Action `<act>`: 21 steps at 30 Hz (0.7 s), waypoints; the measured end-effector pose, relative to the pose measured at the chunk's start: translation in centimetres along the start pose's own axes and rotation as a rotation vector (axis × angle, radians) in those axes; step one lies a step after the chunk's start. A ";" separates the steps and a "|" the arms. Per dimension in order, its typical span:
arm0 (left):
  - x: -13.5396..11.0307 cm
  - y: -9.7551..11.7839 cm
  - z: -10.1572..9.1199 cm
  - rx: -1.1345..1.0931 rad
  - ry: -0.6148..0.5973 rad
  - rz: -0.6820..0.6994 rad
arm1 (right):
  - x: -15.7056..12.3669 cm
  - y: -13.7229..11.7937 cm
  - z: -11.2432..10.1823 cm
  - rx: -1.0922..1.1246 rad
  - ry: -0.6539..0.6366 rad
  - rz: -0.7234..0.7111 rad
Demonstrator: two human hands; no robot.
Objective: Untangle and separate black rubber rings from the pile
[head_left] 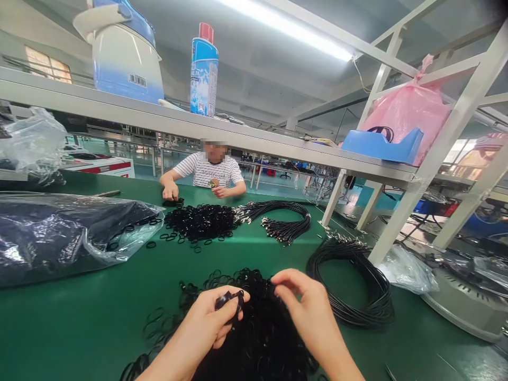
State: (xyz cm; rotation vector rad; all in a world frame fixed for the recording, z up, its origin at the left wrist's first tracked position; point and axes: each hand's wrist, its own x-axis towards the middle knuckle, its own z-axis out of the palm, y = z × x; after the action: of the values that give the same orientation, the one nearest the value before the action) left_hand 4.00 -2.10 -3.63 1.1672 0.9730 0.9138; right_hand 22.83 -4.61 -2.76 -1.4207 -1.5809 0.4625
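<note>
A loose heap of black rubber rings lies on the green tabletop directly in front of me. My left hand is closed around several black rubber rings, which show between the thumb and the curled fingers. Over the right side of the heap, my right hand has thumb and index finger pinched close together at a black ring on its upper edge. The exact grip at those fingertips is partly lost against the dark heap.
Coiled black cables lie to the right, beside a grey round device. Across the table, a person works near another ring heap and a cable bundle. A plastic bag lies left; a shelf crosses above.
</note>
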 end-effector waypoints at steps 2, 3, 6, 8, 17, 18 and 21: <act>-0.1 0.1 0.0 0.013 -0.020 -0.028 | -0.3 -0.4 0.4 -0.052 -0.164 -0.012; -0.1 0.0 0.1 0.019 -0.031 -0.040 | -0.5 -0.5 0.5 -0.089 -0.211 -0.018; -0.1 -0.2 0.2 0.053 -0.054 -0.068 | -0.8 -1.1 0.8 -0.156 -0.215 -0.017; -0.1 -0.5 0.3 0.117 -0.069 -0.081 | -1.0 -1.7 0.9 -0.122 -0.178 -0.035; -1.0 -0.2 0.5 0.316 -0.098 -0.100 | -1.2 -2.1 2.9 0.169 -0.048 -0.006; -1.0 0.0 0.5 0.303 -0.057 -0.098 | -0.9 -1.7 2.8 0.246 -0.028 0.046; -0.9 0.6 0.2 0.252 0.002 -0.090 | -0.4 -0.6 2.5 0.424 -0.060 0.125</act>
State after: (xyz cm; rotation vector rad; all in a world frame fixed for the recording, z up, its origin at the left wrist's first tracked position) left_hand 3.90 -2.93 -2.93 1.3216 1.1569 0.7353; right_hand 20.45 -4.42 -3.69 -1.1881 -1.3425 0.8662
